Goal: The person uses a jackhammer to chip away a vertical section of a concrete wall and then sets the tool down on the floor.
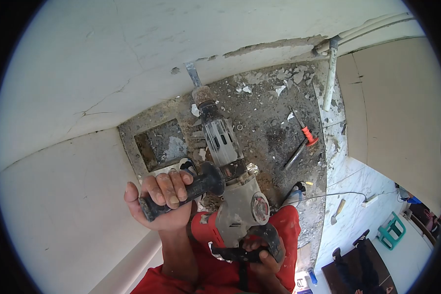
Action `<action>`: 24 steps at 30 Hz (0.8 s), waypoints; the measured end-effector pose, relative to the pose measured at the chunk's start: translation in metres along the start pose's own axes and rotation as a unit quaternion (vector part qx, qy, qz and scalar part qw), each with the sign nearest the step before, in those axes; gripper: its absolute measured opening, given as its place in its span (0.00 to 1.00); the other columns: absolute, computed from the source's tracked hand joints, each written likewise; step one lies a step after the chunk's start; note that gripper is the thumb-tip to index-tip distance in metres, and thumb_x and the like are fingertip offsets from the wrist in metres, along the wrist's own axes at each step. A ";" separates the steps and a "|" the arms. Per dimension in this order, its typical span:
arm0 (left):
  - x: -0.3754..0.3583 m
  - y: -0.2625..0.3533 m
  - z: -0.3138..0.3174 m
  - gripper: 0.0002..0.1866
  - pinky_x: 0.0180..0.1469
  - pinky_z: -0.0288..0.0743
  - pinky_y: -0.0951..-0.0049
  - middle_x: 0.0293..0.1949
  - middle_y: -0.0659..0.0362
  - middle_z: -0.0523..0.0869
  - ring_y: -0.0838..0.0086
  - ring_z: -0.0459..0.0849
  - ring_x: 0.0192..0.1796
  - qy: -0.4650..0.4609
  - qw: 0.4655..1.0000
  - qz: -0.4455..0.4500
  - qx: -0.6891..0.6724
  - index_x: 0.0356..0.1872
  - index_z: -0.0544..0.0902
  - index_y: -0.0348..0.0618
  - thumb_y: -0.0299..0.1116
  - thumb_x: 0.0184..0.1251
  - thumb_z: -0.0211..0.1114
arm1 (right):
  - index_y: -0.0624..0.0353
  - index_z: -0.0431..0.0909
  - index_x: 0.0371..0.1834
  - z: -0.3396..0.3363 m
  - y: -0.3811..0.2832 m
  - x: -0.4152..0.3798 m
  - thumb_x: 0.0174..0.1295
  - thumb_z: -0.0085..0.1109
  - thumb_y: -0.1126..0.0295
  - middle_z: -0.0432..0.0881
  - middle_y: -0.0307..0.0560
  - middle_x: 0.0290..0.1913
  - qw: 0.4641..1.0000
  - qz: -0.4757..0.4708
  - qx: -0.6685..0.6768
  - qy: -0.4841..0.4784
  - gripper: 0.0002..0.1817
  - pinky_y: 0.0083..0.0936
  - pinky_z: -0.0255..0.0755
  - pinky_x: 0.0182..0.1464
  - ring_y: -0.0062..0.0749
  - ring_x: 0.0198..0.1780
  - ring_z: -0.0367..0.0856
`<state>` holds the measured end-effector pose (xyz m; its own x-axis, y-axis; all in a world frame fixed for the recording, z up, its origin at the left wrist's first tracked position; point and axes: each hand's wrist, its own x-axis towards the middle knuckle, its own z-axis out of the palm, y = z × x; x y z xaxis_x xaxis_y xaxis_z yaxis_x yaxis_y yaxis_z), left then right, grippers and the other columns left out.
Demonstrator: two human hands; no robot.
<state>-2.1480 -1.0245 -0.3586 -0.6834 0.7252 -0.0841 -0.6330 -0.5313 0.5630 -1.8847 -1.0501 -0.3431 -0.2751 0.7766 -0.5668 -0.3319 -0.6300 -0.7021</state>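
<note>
A grey and red demolition hammer (235, 196) points up and away from me, its flat chisel bit (193, 74) at the lower part of the white wall (147, 59). My left hand (164, 201) is wrapped round the black side handle (201, 185). Lower down, my right hand (267, 257) grips the black rear handle, its fingers partly hidden by the loop. Near the bit, a strip of the wall's coating is chipped off.
Rubble covers the rough floor (274, 147), with a square recess (169, 147) at left. An orange-handled chisel (307, 136) lies by a metal rod (295, 156). Pipes (331, 73) stand at upper right. A cable, a scraper (337, 213) and a green stool (392, 230) are at right.
</note>
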 end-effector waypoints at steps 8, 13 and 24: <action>0.017 0.026 0.018 0.30 0.55 0.66 0.58 0.21 0.55 0.79 0.63 0.75 0.34 0.036 0.997 -0.023 -0.061 0.26 0.82 0.41 0.51 0.75 0.37 | 0.67 0.71 0.42 0.059 -0.057 -0.018 0.60 0.57 0.75 0.79 0.53 0.36 0.997 -0.007 -0.070 0.028 0.10 0.35 0.79 0.43 0.38 0.38 0.82; 0.035 0.038 0.030 0.28 0.54 0.66 0.58 0.21 0.56 0.76 0.64 0.73 0.34 0.046 0.994 -0.036 -0.094 0.24 0.79 0.42 0.51 0.74 0.40 | 0.68 0.72 0.42 0.089 -0.093 -0.021 0.61 0.56 0.73 0.81 0.50 0.34 0.983 0.008 -0.176 0.052 0.10 0.33 0.80 0.40 0.34 0.33 0.83; 0.114 0.064 0.100 0.23 0.44 0.64 0.57 0.20 0.53 0.72 0.59 0.67 0.29 0.275 0.944 -0.038 -0.178 0.20 0.71 0.40 0.51 0.61 0.46 | 0.68 0.70 0.48 0.186 -0.196 0.016 0.57 0.70 0.66 0.80 0.57 0.38 0.997 -0.018 -0.069 0.020 0.23 0.35 0.81 0.40 0.38 0.34 0.83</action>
<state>-2.2299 -0.9321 -0.2498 -0.6540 0.4829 -0.5822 -0.7036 -0.6710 0.2338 -1.9914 -0.9151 -0.1342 -0.2275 0.8005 -0.5545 -0.2121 -0.5965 -0.7741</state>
